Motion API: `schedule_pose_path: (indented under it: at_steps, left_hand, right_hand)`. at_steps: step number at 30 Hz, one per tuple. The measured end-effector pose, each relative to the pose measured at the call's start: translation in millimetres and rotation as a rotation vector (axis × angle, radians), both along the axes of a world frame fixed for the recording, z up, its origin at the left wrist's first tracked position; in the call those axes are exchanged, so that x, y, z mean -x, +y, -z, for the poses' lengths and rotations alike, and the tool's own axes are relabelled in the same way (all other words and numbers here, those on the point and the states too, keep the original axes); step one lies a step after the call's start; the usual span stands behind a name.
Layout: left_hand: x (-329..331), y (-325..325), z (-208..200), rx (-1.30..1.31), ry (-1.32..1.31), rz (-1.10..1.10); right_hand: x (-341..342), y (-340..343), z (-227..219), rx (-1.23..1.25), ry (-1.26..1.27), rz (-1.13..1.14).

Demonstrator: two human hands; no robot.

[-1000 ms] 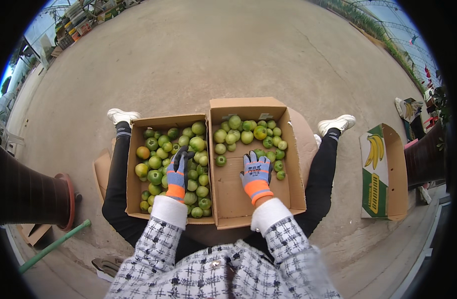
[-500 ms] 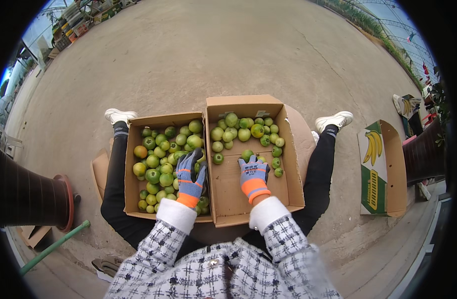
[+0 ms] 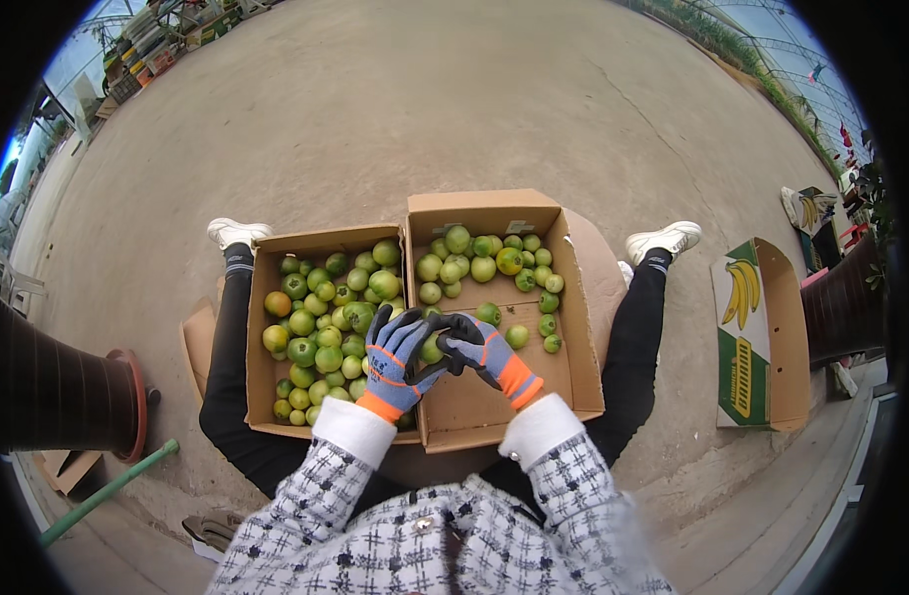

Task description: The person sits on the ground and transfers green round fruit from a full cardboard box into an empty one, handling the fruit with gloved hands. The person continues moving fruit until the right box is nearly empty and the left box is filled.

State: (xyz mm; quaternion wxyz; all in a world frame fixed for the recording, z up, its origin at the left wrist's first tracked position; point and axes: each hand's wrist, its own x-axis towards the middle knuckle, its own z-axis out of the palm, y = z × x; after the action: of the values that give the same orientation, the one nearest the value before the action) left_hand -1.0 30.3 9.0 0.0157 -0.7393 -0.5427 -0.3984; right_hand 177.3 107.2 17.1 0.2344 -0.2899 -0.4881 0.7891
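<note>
My two gloved hands meet over the shared edge of two cardboard boxes, curled round a green tomato (image 3: 432, 348). My left hand (image 3: 395, 359), in a blue-grey glove with orange bands, has its fingers and thumb about the fruit's left side. From the right, my right hand (image 3: 482, 351) closes on the same tomato, its dark fingertips near the left hand's. The left box (image 3: 326, 238) is well filled with green tomatoes (image 3: 302, 350), a few turning orange. In the right box (image 3: 474, 412), fewer green tomatoes (image 3: 482, 269) lie along the far and right sides.
Both boxes stand between my outstretched legs. A banana carton (image 3: 787, 337) stands on the floor at the right. To the left are a large dark pot (image 3: 68, 382) and a green pole (image 3: 113, 491). Loose cardboard (image 3: 197, 347) lies beside my left leg.
My right hand has moved left from inside the right box to the shared edge. My left hand has shifted right to meet it, and a green tomato now shows between them.
</note>
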Motion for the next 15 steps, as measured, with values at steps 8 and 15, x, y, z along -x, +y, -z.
schedule_pose_path:
  at_steps: [8,15]
  left_hand:
    - [31,18,31,0.094,-1.174,-0.193]
    - [92,23,18,0.264,-1.791,-0.290]
  right_hand:
    - [-12,17,30,-1.108,-1.484,-0.014]
    - [-6,23,30,-0.931,-1.497,0.006]
